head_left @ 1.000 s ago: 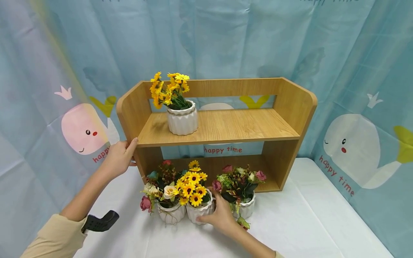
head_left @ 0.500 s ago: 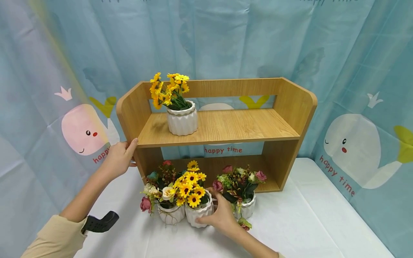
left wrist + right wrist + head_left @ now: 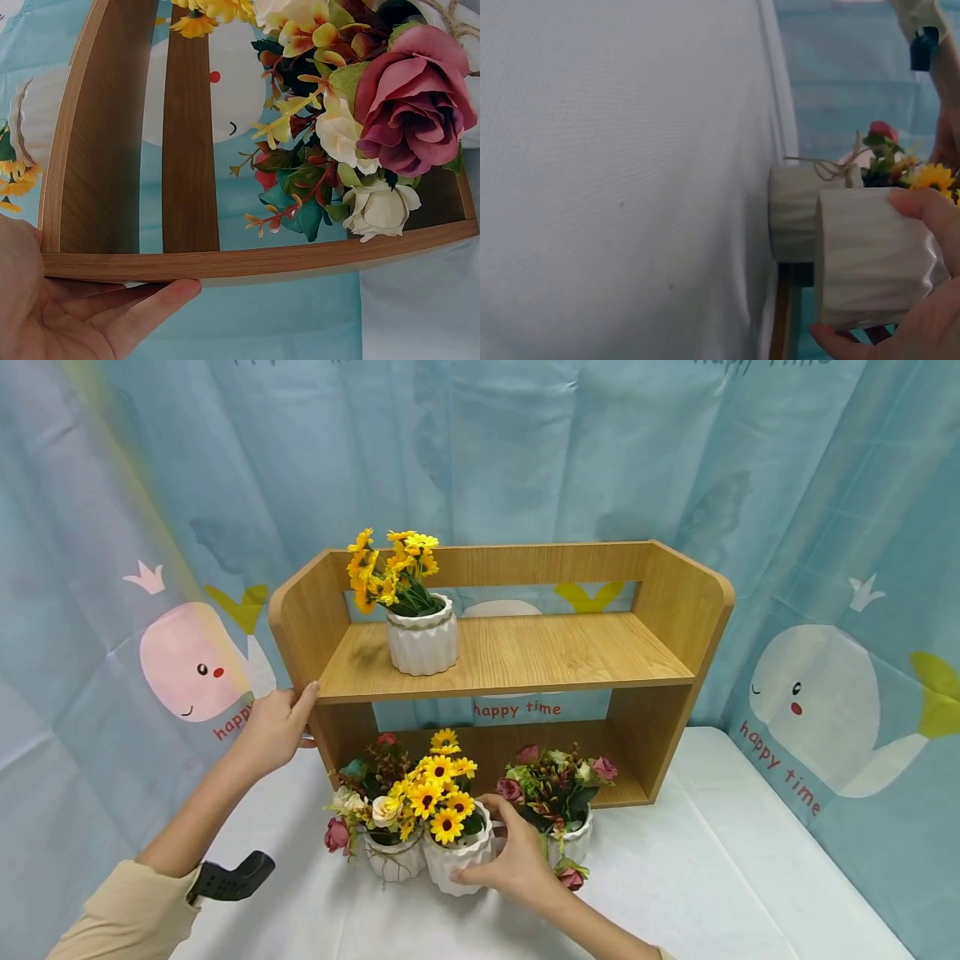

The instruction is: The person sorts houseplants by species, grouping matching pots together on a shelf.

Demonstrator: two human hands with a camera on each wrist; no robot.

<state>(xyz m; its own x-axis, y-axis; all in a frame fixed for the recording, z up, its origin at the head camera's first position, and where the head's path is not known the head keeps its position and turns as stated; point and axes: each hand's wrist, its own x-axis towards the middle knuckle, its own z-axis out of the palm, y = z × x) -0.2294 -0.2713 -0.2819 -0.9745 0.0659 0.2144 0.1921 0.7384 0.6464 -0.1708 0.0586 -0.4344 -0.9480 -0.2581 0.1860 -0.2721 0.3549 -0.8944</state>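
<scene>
At lower centre, the sunflower pot point(image 3: 453, 862) is gripped by the right hand point(image 3: 517, 860); it and two flanking rose pots point(image 3: 393, 862) are not yet shelved. Centre left, the shelf point(image 3: 570, 652) is touched by the left hand point(image 3: 277, 727), fingers straight. Farther up, one daisy pot point(image 3: 422, 645) is already placed.

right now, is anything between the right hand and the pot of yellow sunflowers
Nothing visible: the right hand grips the sunflower pot directly. The cream-rose pot at the pot's left and the pink-rose pot to the hand's right are not between them.
</scene>
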